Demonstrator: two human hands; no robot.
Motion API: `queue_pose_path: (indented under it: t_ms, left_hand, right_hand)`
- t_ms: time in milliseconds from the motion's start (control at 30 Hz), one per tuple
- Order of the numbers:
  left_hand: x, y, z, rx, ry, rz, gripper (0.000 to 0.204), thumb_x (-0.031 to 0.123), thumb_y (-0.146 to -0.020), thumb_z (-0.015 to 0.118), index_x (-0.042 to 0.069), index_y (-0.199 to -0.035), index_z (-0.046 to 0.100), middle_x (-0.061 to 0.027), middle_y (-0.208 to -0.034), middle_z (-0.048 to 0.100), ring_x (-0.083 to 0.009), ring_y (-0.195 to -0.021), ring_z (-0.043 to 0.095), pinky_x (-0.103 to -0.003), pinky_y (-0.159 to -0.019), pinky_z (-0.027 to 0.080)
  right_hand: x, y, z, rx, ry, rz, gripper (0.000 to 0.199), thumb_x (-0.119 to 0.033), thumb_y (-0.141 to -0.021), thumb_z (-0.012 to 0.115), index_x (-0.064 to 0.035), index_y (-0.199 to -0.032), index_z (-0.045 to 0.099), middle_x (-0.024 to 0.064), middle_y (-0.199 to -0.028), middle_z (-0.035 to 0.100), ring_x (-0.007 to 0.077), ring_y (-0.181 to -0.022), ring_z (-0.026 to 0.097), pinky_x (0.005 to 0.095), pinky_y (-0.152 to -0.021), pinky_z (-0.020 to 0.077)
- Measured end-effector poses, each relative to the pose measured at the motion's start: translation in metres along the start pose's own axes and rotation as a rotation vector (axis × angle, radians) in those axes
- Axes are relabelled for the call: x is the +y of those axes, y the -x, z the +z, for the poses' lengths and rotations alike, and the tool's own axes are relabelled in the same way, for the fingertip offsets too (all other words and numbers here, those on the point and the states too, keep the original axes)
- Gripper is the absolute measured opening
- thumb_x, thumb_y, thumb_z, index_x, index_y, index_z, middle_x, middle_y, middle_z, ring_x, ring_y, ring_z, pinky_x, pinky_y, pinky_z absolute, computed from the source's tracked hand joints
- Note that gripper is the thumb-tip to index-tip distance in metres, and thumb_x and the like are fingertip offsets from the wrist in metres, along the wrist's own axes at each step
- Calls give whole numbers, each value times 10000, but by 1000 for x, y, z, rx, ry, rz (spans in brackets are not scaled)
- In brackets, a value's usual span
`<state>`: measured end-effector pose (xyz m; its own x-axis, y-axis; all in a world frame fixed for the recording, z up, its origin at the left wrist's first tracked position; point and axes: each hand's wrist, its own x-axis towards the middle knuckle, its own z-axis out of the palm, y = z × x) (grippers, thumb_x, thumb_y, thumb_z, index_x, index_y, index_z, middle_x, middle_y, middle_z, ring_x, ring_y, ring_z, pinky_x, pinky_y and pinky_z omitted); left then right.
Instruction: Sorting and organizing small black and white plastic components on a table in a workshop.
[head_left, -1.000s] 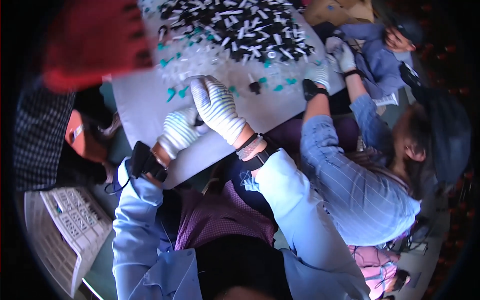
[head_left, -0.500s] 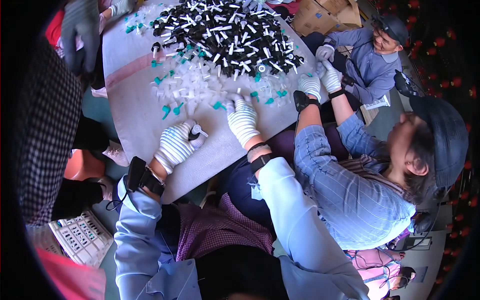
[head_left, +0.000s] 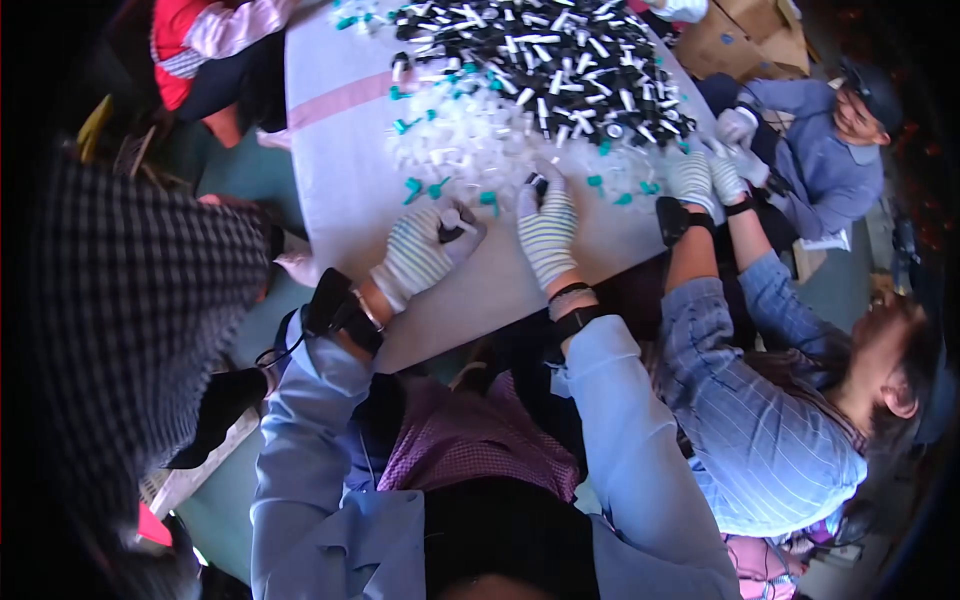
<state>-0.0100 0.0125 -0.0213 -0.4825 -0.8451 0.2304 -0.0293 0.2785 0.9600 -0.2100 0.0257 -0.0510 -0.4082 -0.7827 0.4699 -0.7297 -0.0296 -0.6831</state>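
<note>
My left hand (head_left: 420,252), in a striped white glove, is closed round a small black-and-white plastic part (head_left: 452,228) above the table's near edge. Beside it, my right hand (head_left: 549,232), gloved alike, pinches a small black plastic piece (head_left: 538,184) between thumb and fingers. Just beyond both hands lies a spread of translucent plastic pieces (head_left: 440,145). Several green plastic pieces (head_left: 488,198) are scattered among and in front of them. Farther back rises a large heap of black parts with white stems (head_left: 560,65). The fingers partly cover both held parts.
The pale table (head_left: 345,190) has a reddish band across it. At right, a co-worker in a blue striped shirt (head_left: 760,410) works with gloved hands (head_left: 705,180); another person (head_left: 830,150) sits farther off. A checked garment (head_left: 150,320) fills the left side. Cardboard boxes (head_left: 745,40) stand at the back right.
The whole view has shifted, so the table appears farther right and higher. My right hand has drawn back from the translucent pieces and now pinches a black piece. My left hand still holds its part.
</note>
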Motion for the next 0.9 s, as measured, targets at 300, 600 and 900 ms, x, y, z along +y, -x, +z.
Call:
queue_pose_path:
  t_ms: [300, 600, 900]
  left_hand:
    - [19, -25, -94, 547, 88, -58, 368, 249, -890, 658, 21, -1150, 535, -16, -874, 565, -92, -714, 577, -246, -629, 495]
    - [-49, 104, -367, 1461, -569, -106, 378, 224, -814, 607, -7, -1113, 607, -172, -986, 652, -287, -932, 621, -352, -849, 474]
    - [-23, 289, -413, 2070, -812, -908, 843, 245, -747, 655, 34, -1438, 221, -267, -1452, 296, -442, -1233, 441, -514, -1049, 347]
  right_hand:
    - [-9, 10, 14, -153, 16, 34, 320, -171, -945, 527, 5, -1212, 532, 211, -1129, 613, 297, -1002, 601, 393, -879, 467]
    - [9, 6, 9, -106, 75, 9, 384, -257, -950, 531, -13, -1247, 544, 210, -1111, 627, 317, -969, 624, 404, -849, 488]
    - [13, -4, -1, -104, -83, -115, 386, -268, -947, 541, 41, -1179, 559, 188, -1056, 649, 286, -918, 622, 375, -865, 476]
